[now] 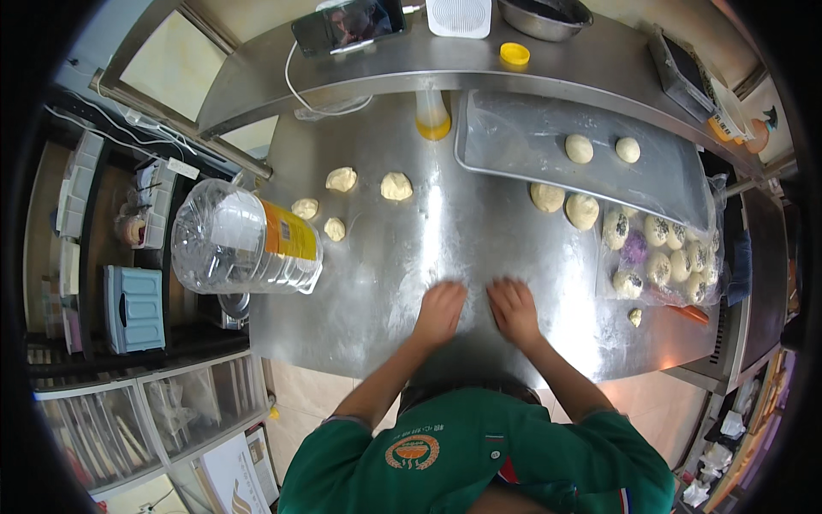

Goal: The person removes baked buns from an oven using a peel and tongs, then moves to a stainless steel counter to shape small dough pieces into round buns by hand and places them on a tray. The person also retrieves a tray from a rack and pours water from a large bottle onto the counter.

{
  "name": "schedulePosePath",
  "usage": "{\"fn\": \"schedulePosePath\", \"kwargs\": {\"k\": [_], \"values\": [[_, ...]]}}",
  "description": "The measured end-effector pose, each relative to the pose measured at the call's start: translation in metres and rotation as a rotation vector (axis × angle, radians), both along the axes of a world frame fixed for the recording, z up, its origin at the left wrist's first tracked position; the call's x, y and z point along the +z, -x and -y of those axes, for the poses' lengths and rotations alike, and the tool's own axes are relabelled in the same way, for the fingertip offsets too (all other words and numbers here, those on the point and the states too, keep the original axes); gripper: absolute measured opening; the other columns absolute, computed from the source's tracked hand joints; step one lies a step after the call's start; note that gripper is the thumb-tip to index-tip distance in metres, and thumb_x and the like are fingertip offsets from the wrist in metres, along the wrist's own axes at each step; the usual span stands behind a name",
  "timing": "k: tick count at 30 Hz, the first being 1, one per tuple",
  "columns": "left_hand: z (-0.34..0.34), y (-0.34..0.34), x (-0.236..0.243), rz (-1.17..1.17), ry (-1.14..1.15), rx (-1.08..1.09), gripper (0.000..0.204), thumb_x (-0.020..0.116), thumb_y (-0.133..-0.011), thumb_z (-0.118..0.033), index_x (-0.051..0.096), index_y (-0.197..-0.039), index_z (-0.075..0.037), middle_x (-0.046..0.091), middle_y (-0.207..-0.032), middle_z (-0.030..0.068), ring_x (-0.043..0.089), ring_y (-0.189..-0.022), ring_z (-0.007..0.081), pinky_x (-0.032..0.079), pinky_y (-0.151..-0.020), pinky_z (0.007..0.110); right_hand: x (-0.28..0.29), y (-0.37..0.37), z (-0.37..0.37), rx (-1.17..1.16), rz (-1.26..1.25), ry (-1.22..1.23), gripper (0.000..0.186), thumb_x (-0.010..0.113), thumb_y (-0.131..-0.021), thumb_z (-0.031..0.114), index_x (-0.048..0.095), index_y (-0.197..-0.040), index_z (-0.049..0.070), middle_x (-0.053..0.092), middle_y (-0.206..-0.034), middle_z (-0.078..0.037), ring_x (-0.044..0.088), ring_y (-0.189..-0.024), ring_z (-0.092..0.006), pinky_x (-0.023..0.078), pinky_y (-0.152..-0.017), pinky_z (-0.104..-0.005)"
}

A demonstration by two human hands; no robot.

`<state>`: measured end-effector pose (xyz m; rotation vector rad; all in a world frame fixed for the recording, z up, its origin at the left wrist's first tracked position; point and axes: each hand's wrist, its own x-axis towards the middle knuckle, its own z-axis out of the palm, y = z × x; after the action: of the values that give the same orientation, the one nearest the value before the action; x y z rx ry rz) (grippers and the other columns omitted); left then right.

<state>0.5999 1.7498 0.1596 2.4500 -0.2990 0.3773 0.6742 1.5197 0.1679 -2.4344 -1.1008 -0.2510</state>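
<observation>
My left hand is curled down on the floured steel table, its fingers bent under the palm. Beside it, a short gap away, my right hand is cupped in the same way, its fingertips slightly blurred. Whatever lies under either hand is hidden. Beyond the left hand are a few rough dough pieces, among them a larger lump and a small one. Past the right hand, two smooth dough balls rest against a metal tray, which holds two more dough balls.
A big clear plastic jug lies on its side at the left. Bagged round buns and a dough scrap are at the right. A bottle of yellow liquid stands below the shelf, which carries a phone and metal bowl.
</observation>
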Motion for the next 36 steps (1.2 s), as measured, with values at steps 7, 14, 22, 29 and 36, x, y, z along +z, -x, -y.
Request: {"fn": "schedulePosePath", "kwargs": {"k": [7, 14, 22, 29, 36], "values": [[-0.031, -0.036, 0.014, 0.047, -0.003, 0.257, 0.044, 0.08, -0.077, -0.023, 0.065, -0.114, -0.004, 0.061, -0.122, 0.0155, 0.055, -0.117, 0.0365, 0.042, -0.1, 0.05, 0.014, -0.06, 0.022, -0.234, -0.116, -0.215, 0.04, 0.078, -0.074, 0.014, 0.068, -0.112, 0.006, 0.061, -0.115, -0.016, 0.057, -0.113, -0.0367, 0.049, -0.093, -0.0488], [0.01, 0.007, -0.001, 0.189, -0.035, -0.058, 0.038, 0.074, -0.081, -0.016, 0.065, -0.115, -0.004, 0.061, -0.124, 0.0159, 0.056, -0.119, 0.0369, 0.043, -0.106, 0.05, 0.016, 0.004, 0.014, 0.1, -0.126, -0.278, 0.038, 0.076, -0.072, 0.005, 0.068, -0.109, 0.007, 0.063, -0.115, -0.015, 0.059, -0.114, -0.036, 0.049, -0.095, -0.0475], [-0.009, -0.09, -0.01, 0.1, 0.084, 0.299, 0.042, 0.077, -0.078, -0.018, 0.064, -0.116, -0.007, 0.061, -0.121, 0.0139, 0.055, -0.115, 0.037, 0.044, -0.101, 0.05, 0.004, -0.088, -0.007, -0.322, -0.103, -0.322, 0.043, 0.078, -0.073, 0.015, 0.068, -0.114, 0.007, 0.062, -0.115, -0.014, 0.056, -0.107, -0.0355, 0.044, -0.097, -0.0488], [-0.02, 0.028, 0.006, 0.154, -0.011, -0.058, 0.042, 0.079, -0.078, -0.018, 0.066, -0.117, -0.011, 0.061, -0.122, 0.0138, 0.058, -0.115, 0.036, 0.048, -0.101, 0.047, 0.016, 0.008, 0.069, 0.057, -0.197, -0.318, 0.048, 0.083, -0.074, 0.024, 0.07, -0.118, 0.008, 0.065, -0.117, -0.014, 0.06, -0.108, -0.0358, 0.048, -0.093, -0.0487], [0.0, -0.089, -0.009, 0.092, 0.058, 0.276, 0.054, 0.08, -0.075, -0.023, 0.063, -0.123, -0.005, 0.058, -0.129, 0.0169, 0.054, -0.117, 0.0383, 0.041, -0.104, 0.05, 0.0, -0.088, -0.005, -0.173, -0.063, -0.318, 0.043, 0.079, -0.075, 0.017, 0.068, -0.115, 0.006, 0.06, -0.119, -0.018, 0.057, -0.111, -0.0385, 0.046, -0.096, -0.0471]]}}
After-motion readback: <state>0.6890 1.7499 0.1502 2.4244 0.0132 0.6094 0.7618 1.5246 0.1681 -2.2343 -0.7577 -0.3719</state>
